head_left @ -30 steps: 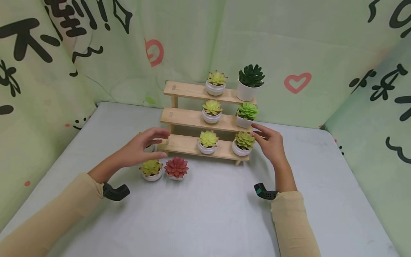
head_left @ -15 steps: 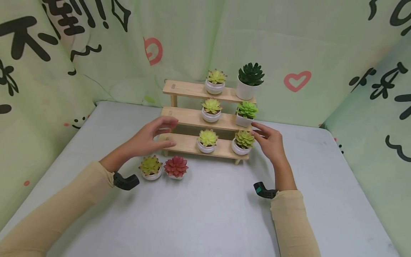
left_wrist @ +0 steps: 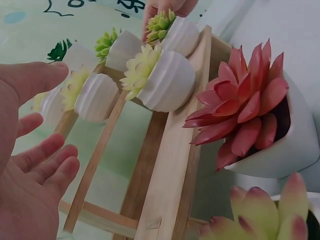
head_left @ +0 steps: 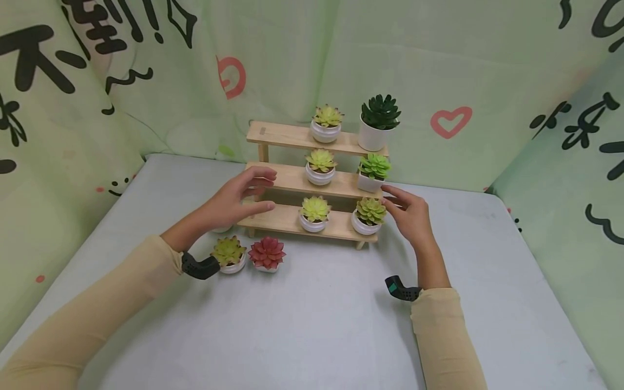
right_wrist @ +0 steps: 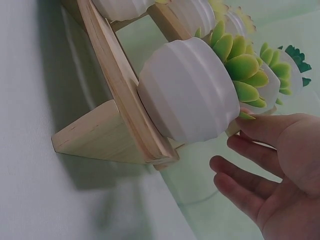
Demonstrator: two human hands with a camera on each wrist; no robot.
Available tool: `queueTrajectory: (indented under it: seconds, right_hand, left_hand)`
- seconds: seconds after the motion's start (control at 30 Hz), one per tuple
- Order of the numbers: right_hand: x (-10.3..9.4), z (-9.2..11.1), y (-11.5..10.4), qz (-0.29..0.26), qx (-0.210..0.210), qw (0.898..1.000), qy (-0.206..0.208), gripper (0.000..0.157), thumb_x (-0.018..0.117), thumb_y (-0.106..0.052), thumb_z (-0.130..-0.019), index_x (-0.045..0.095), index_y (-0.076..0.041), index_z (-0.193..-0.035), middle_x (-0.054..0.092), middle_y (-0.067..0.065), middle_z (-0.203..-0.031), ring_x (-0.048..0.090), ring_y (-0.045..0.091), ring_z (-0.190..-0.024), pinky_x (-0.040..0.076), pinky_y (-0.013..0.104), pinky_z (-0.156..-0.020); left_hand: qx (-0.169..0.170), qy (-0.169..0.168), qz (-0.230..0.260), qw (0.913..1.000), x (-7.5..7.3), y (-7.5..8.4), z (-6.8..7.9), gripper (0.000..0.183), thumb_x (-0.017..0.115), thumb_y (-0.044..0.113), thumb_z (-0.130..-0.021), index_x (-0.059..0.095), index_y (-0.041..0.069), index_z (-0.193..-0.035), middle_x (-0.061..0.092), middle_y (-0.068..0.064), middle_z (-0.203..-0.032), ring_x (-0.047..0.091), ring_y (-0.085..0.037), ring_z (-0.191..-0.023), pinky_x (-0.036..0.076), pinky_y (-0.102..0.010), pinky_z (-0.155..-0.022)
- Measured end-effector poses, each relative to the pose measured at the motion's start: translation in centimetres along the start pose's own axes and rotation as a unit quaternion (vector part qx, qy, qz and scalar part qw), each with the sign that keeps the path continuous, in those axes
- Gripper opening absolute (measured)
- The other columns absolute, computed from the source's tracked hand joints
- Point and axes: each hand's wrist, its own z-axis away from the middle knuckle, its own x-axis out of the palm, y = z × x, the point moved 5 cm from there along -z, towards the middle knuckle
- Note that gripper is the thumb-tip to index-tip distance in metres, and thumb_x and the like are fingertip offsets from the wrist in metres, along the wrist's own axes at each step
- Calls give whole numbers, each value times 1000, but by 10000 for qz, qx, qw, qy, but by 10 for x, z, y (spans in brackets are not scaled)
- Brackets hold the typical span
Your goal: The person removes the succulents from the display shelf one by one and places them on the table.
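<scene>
My left hand (head_left: 226,201) hovers in front of the left end of a three-tier wooden plant stand (head_left: 268,216), fingers loosely bent and thumb apart, holding nothing. At the stand's right end, my right hand (head_left: 411,219) has its fingertips close beside a green succulent in a round white pot (head_left: 369,216) on the bottom tier; in the right wrist view its relaxed fingers (right_wrist: 245,192) curl around nothing. Below the left hand, a red succulent (head_left: 267,253) and a yellow-green succulent (head_left: 228,252) stand on the table in white pots. Another white pot is mostly hidden behind the left hand.
The bottom tier also bears a pale succulent (head_left: 314,214). On the middle tier are a yellow succulent (head_left: 320,168) and a bright green one (head_left: 374,170) in a square pot. The top tier carries a yellow succulent (head_left: 326,124) and a dark green one (head_left: 379,122).
My left hand has moved right and away from me, from above the loose pots to the stand's left end. The right hand and the plants on the stand have stayed in place.
</scene>
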Motion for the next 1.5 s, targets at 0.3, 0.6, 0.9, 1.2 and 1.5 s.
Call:
queueTrajectory:
  seconds: [0.3, 0.6, 0.9, 1.2, 1.5]
  right_hand:
    - [0, 0, 0, 18, -4, 10000, -3, 41, 59, -24, -97, 56, -14, -136, 55, 9, -141, 56, 30, -126, 47, 47, -104]
    - [0, 0, -1, 20, -77, 10000, 16, 40, 59, -23, -97, 56, -13, -136, 56, 9, -140, 57, 30, -125, 47, 46, -104]
    - [0, -1, 0, 48, -69, 10000, 10, 41, 58, -24, -97, 56, -14, -136, 56, 9, -140, 57, 30, -125, 47, 46, -104]
    - [0, 0, 0, 38, -126, 9999, 43, 40, 59, -23, -97, 57, -13, -136, 56, 10, -139, 58, 30, -124, 48, 46, -104]
    - [0, 0, -1, 63, -192, 9998, 86, 39, 60, -21, -97, 58, -11, -135, 57, 10, -139, 58, 31, -124, 48, 46, -103]
  left_hand:
    - [71, 11, 98, 9999, 4, 2, -13, 63, 71, 18, -88, 39, 6, -142, 45, -12, -143, 47, -25, -132, 41, -43, -112]
    - [196, 37, 353, 9992, 6, 8, -27, 59, 70, 13, -89, 40, 4, -139, 45, -16, -142, 46, -30, -132, 43, -44, -110]
    - [-8, 202, 404, 9990, 7, 10, -40, 57, 70, 13, -89, 43, 10, -139, 48, -12, -140, 49, -26, -130, 44, -41, -109]
    - [-70, 323, 294, 9990, 11, 7, -54, 58, 70, 16, -89, 43, 11, -140, 47, -13, -140, 50, -26, -129, 44, -40, -109]
    - [-60, 249, 359, 9990, 17, 9, -65, 62, 71, 20, -88, 40, 14, -142, 47, -13, -139, 49, -25, -130, 44, -39, -109]
